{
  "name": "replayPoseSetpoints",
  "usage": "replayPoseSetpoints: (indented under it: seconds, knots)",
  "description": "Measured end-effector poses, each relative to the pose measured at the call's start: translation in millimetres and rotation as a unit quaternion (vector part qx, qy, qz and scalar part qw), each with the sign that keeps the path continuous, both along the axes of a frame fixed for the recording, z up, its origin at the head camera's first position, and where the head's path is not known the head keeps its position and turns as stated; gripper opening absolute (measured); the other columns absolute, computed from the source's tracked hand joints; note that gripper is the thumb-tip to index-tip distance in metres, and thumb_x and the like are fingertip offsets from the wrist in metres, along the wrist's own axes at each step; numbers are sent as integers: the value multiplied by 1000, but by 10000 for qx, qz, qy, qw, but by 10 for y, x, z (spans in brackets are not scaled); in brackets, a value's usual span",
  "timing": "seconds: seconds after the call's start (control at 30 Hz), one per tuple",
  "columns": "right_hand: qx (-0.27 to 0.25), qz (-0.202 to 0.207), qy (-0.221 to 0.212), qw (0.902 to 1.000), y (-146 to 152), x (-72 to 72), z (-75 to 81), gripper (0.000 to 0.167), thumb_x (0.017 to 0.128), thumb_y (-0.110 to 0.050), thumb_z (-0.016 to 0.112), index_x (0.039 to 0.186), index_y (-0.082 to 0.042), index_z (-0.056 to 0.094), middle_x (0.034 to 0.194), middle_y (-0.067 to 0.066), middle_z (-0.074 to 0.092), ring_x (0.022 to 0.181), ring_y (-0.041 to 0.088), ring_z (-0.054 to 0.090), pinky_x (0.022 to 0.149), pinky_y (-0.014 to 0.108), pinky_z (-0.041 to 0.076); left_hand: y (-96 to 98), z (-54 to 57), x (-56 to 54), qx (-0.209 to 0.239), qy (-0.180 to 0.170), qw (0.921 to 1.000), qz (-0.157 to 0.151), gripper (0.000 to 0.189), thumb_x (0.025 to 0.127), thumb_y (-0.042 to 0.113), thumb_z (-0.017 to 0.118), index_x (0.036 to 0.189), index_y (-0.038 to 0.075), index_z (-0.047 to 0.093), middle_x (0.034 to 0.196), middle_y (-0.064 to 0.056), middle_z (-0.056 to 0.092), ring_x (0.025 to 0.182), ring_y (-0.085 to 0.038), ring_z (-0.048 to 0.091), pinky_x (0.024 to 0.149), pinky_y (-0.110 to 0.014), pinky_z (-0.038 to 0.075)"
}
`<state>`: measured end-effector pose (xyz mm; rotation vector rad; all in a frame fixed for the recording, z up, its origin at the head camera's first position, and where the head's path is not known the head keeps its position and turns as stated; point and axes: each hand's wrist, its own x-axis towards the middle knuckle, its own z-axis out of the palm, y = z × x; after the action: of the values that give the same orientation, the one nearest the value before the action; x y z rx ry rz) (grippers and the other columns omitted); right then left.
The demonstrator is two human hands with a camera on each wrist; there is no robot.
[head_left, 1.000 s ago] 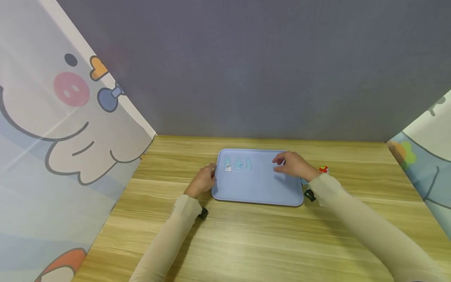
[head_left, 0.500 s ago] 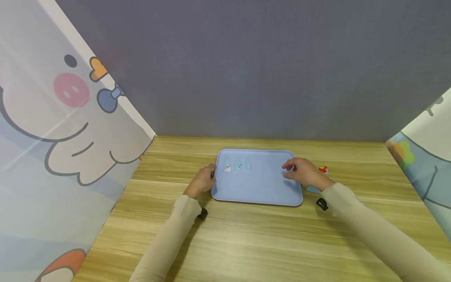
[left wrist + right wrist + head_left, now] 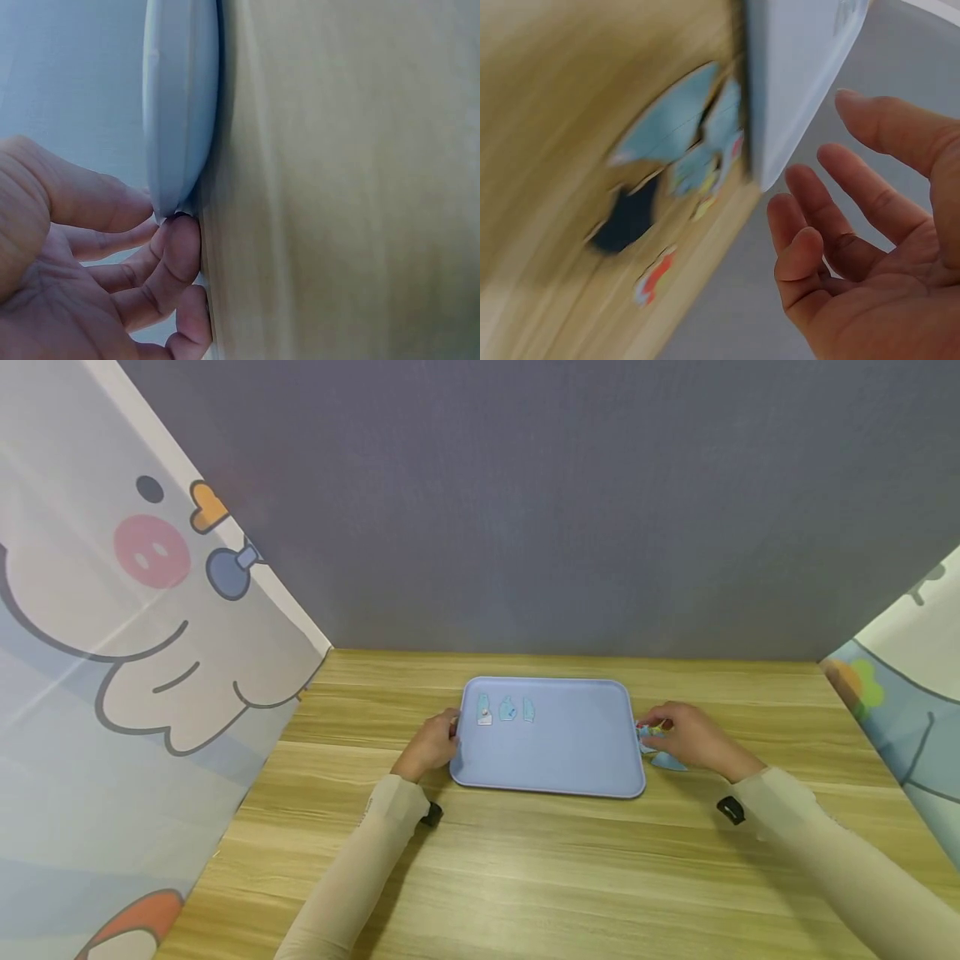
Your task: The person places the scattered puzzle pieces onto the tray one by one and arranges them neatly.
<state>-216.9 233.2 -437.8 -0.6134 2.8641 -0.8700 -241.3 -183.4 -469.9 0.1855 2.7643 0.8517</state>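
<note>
My left hand pinches the left rim of a pale blue tray; the left wrist view shows the thumb on one side of the edge and fingertips at the other. Three light blue puzzle pieces, a tall one, a middle one and a narrow one, lie in a row at the tray's upper left. Beyond the tray's right rim, my right hand hovers over loose puzzle pieces, its thumb and fingers apart. In the right wrist view these include a large blue piece and a dark piece.
A red-and-white piece and small yellow-and-blue pieces also lie on the wooden table right of the tray. A grey panel stands behind the table, with a cartoon-printed sheet along the left.
My right hand has moved right, from over the tray to the loose pieces beyond its right rim. The left hand stays at the tray's left rim, and the three pieces have not moved.
</note>
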Motion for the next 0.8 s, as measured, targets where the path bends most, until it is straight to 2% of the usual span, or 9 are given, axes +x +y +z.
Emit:
replayPoseSetpoints:
  seconds: [0.2, 0.37, 0.57, 0.63, 0.8]
  knots:
    - [110, -181, -46, 9998, 207, 102, -10, 29, 81, -8, 72, 106, 5, 66, 104, 21, 62, 91, 38, 56, 76, 50, 46, -2, 5, -8, -11, -3, 10000, 5, 49, 93, 3, 54, 140, 0, 39, 100, -12, 58, 81, -20, 55, 65, -30, 48]
    - [94, -128, 1, 9999, 316, 141, -86, 31, 77, -4, 74, 106, 5, 67, 108, 25, 61, 92, 40, 57, 77, 53, 46, -3, 5, -11, -65, 25, 10000, 18, 50, 93, 3, 54, 140, 0, 39, 100, -12, 58, 82, -20, 55, 66, -30, 47]
    - [-94, 373, 440, 9983, 353, 162, -266, 33, 68, -4, 83, 98, 0, 69, 95, 8, 66, 85, 27, 58, 74, 42, 46, -4, -10, -10, -37, 27, 10000, 32, 50, 93, 2, 54, 141, 0, 39, 101, -12, 58, 82, -21, 55, 67, -30, 48]
    - [-58, 383, 487, 9981, 335, 182, -282, 33, 67, -6, 84, 97, -1, 70, 93, 6, 66, 85, 26, 57, 75, 42, 44, -1, -9, -7, -42, 37, 10000, 31, 50, 93, 3, 54, 140, 0, 39, 102, -12, 58, 83, -21, 54, 67, -30, 48]
    - [119, 119, 426, 9990, 319, 220, -322, 29, 69, -6, 82, 95, -1, 71, 92, 8, 66, 83, 26, 54, 74, 41, 40, 9, -3, -4, -36, 53, 10000, 17, 50, 93, 2, 54, 140, 0, 40, 100, -12, 58, 81, -21, 55, 65, -29, 47]
